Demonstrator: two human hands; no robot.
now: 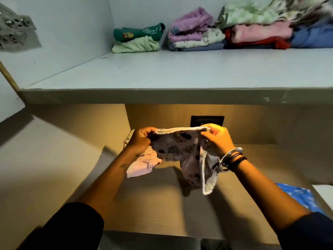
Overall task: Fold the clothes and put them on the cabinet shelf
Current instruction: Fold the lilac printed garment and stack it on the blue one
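Printed garment (pixel 178 147) (pinched) between hands (pixel 219 139)

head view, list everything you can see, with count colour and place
printed garment: 1, pale pink, held up over the lower surface
folded stacks: about 4, mixed pastels, red, blue, at the back of the upper shelf
teal garment: 1, on top of the leftmost stack
blue cloth: 1, far right, low
dark panel: 1, back wall under the shelf
bangles: several, silver and black, right wrist
left hand: gripping the garment's left edge
right hand: gripping its right edge
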